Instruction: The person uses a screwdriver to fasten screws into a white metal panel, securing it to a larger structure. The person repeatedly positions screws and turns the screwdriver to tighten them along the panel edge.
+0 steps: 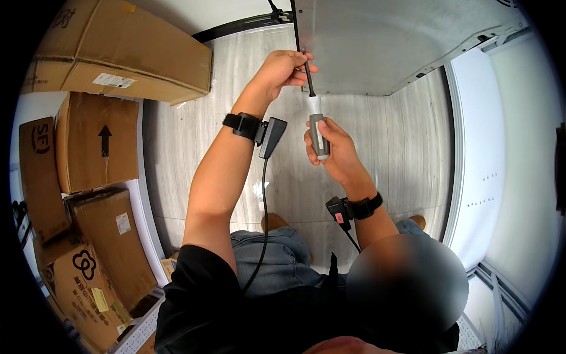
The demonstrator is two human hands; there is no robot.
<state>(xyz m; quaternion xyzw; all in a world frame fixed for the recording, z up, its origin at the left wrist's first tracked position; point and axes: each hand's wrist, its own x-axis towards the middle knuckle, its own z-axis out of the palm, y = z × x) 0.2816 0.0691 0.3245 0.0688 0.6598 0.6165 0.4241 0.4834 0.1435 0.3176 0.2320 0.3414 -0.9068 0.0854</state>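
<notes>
A screwdriver point(311, 82) with a grey and white handle and a long dark shaft points away from me. My right hand point(337, 147) is closed around its handle, thumb along the side. At the far end of the shaft my left hand point(288, 69) pinches with thumb and forefinger, its other fingers loosely bent beside the shaft. The tip meets the left edge of a large grey metal panel point(365, 47); fingers hide the exact contact, and I cannot see whether a screw is there. Both wrists wear black straps with small cabled devices point(272, 137).
Cardboard boxes point(141, 50) are stacked along the left side. A white panel with a raised edge point(477, 147) runs along the right. Beneath my hands lies a grey wood-look floor point(401, 153). A black plug and cable point(278, 15) sit by the far wall.
</notes>
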